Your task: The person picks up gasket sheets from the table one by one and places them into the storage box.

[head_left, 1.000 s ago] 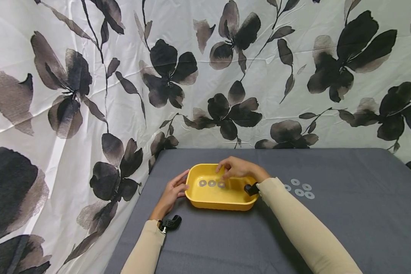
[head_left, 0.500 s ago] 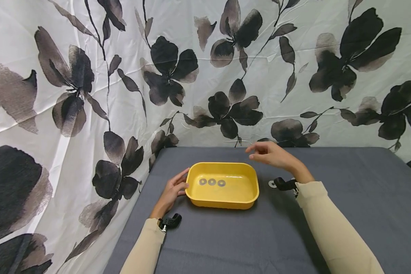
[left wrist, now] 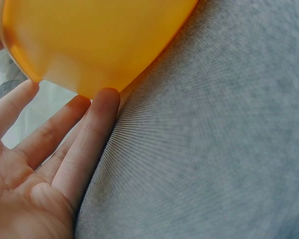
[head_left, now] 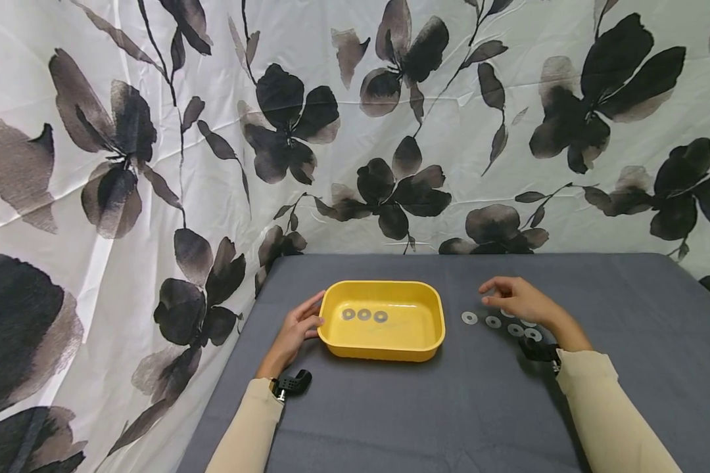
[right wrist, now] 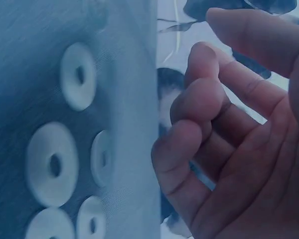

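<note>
A yellow tray [head_left: 411, 332] sits on the grey cloth with three flat metal washers [head_left: 363, 315] lying in a row inside it. My left hand [head_left: 290, 338] rests at its left end; in the left wrist view straight fingertips [left wrist: 105, 97] touch the yellow wall. Right of the tray, my right hand [head_left: 523, 301] hovers above several loose washers [head_left: 493, 322], partly covering some. Its fingers are loosely bent and hold nothing; in the right wrist view the thumb stands apart from them, with washers [right wrist: 52, 164] on the cloth to the left.
A grey cloth [head_left: 390, 407] covers the table. Behind and to the left hangs a white curtain [head_left: 307, 39] with dark flowers. Both wrists carry a black camera [head_left: 296, 382]. One washer [head_left: 469, 318] lies between the tray and the other loose ones.
My right hand has left the tray, swung back and to the right, then come down over the loose washers. The left hand and tray stay put, with three washers still inside.
</note>
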A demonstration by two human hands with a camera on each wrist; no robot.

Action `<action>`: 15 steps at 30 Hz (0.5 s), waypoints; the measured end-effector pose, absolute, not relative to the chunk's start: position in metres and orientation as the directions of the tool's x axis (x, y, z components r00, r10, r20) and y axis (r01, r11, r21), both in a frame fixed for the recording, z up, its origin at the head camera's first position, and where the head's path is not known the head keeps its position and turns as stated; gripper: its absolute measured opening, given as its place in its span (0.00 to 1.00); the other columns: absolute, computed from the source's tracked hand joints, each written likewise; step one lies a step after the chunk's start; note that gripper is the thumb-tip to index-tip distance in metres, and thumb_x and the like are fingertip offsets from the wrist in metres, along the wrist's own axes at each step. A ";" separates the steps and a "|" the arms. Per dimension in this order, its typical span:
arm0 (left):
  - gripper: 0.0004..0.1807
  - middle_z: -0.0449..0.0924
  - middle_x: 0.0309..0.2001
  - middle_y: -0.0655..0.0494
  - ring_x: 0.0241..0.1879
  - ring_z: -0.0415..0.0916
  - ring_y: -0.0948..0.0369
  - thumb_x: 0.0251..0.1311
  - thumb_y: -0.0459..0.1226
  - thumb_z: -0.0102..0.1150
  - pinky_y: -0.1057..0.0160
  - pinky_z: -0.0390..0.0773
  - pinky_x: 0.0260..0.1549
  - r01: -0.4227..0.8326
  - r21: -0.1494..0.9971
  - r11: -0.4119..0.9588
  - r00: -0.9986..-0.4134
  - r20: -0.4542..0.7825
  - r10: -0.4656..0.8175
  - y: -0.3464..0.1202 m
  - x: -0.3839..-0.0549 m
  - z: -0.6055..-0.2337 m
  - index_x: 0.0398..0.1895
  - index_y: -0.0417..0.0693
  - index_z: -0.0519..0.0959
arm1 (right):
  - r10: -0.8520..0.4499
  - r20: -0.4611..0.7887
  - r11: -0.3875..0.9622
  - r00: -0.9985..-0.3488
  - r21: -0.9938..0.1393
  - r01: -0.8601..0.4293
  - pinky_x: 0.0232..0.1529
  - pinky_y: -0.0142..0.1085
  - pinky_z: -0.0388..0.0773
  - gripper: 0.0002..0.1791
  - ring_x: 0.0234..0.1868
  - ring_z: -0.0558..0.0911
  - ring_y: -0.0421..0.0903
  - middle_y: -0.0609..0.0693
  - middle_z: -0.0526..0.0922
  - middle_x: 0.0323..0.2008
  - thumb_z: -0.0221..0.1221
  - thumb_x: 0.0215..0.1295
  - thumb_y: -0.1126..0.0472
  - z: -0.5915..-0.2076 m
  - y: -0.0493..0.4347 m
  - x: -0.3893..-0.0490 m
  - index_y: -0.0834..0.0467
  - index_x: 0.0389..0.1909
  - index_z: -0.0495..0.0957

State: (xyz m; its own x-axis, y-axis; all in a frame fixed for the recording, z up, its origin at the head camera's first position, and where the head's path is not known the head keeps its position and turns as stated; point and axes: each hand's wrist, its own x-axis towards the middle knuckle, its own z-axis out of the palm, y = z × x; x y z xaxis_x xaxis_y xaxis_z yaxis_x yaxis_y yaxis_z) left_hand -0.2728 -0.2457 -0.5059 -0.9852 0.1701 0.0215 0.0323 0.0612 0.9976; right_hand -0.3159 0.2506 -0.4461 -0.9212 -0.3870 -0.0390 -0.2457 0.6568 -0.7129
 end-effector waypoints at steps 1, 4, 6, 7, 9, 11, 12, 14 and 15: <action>0.35 0.71 0.72 0.42 0.64 0.76 0.42 0.65 0.34 0.58 0.59 0.87 0.45 0.032 0.998 0.061 -0.986 0.022 0.168 -0.246 -0.273 -0.506 0.76 0.61 0.68 | -0.384 -0.042 0.666 -0.922 -0.704 -0.245 0.26 0.35 0.72 0.21 0.26 0.73 0.43 0.58 0.80 0.34 0.61 0.73 0.55 -0.449 0.253 -0.316 0.65 0.59 0.78; 0.35 0.71 0.72 0.42 0.65 0.76 0.42 0.65 0.34 0.58 0.59 0.87 0.45 0.033 0.998 0.059 -0.986 0.023 0.166 -0.246 -0.273 -0.506 0.76 0.61 0.68 | -0.400 -0.038 0.684 -0.916 -0.677 -0.271 0.27 0.35 0.72 0.21 0.27 0.74 0.43 0.55 0.82 0.33 0.62 0.72 0.55 -0.455 0.254 -0.318 0.65 0.58 0.79; 0.35 0.71 0.72 0.43 0.65 0.76 0.42 0.65 0.34 0.58 0.60 0.87 0.44 0.033 0.998 0.055 -0.986 0.023 0.165 -0.246 -0.273 -0.506 0.76 0.61 0.68 | -0.416 -0.029 0.694 -0.909 -0.657 -0.296 0.27 0.35 0.72 0.21 0.27 0.75 0.42 0.52 0.82 0.32 0.64 0.70 0.55 -0.459 0.253 -0.321 0.64 0.56 0.80; 0.35 0.71 0.72 0.42 0.65 0.76 0.42 0.65 0.34 0.58 0.60 0.87 0.44 0.033 0.998 0.055 -0.986 0.024 0.167 -0.246 -0.274 -0.506 0.76 0.61 0.68 | -0.422 -0.028 0.696 -0.906 -0.651 -0.304 0.26 0.34 0.72 0.20 0.26 0.75 0.42 0.51 0.82 0.31 0.64 0.69 0.55 -0.462 0.251 -0.322 0.64 0.55 0.81; 0.35 0.71 0.72 0.43 0.65 0.75 0.42 0.65 0.34 0.58 0.60 0.87 0.44 0.033 0.998 0.056 -0.985 0.023 0.169 -0.246 -0.274 -0.506 0.76 0.61 0.68 | -0.437 -0.020 0.698 -0.899 -0.637 -0.326 0.25 0.34 0.72 0.19 0.25 0.75 0.41 0.50 0.81 0.30 0.66 0.67 0.56 -0.465 0.248 -0.323 0.64 0.53 0.81; 0.35 0.71 0.72 0.43 0.65 0.76 0.42 0.65 0.34 0.58 0.60 0.87 0.44 0.033 0.998 0.059 -0.985 0.023 0.172 -0.245 -0.274 -0.506 0.76 0.62 0.68 | -0.442 -0.014 0.706 -0.897 -0.622 -0.338 0.25 0.33 0.71 0.18 0.24 0.74 0.40 0.49 0.80 0.28 0.68 0.65 0.58 -0.468 0.245 -0.324 0.64 0.51 0.82; 0.35 0.71 0.72 0.43 0.65 0.76 0.42 0.65 0.34 0.58 0.60 0.87 0.44 0.033 0.998 0.061 -0.985 0.022 0.172 -0.245 -0.274 -0.506 0.76 0.62 0.68 | -0.445 -0.010 0.710 -0.896 -0.613 -0.346 0.25 0.32 0.70 0.17 0.24 0.74 0.39 0.48 0.79 0.27 0.68 0.64 0.58 -0.469 0.243 -0.324 0.63 0.50 0.83; 0.35 0.71 0.72 0.43 0.65 0.76 0.42 0.65 0.34 0.58 0.60 0.87 0.44 0.033 0.998 0.062 -0.985 0.022 0.173 -0.245 -0.274 -0.506 0.76 0.62 0.68 | -0.454 0.006 0.714 -0.891 -0.595 -0.368 0.26 0.32 0.69 0.16 0.24 0.73 0.39 0.47 0.79 0.26 0.69 0.63 0.59 -0.471 0.240 -0.324 0.63 0.48 0.83; 0.35 0.71 0.72 0.43 0.65 0.76 0.42 0.65 0.34 0.58 0.60 0.87 0.44 0.032 0.998 0.061 -0.985 0.021 0.172 -0.245 -0.275 -0.506 0.76 0.62 0.68 | -0.450 0.005 0.721 -0.893 -0.588 -0.366 0.26 0.31 0.69 0.16 0.24 0.72 0.38 0.46 0.78 0.26 0.70 0.62 0.59 -0.473 0.239 -0.324 0.63 0.48 0.83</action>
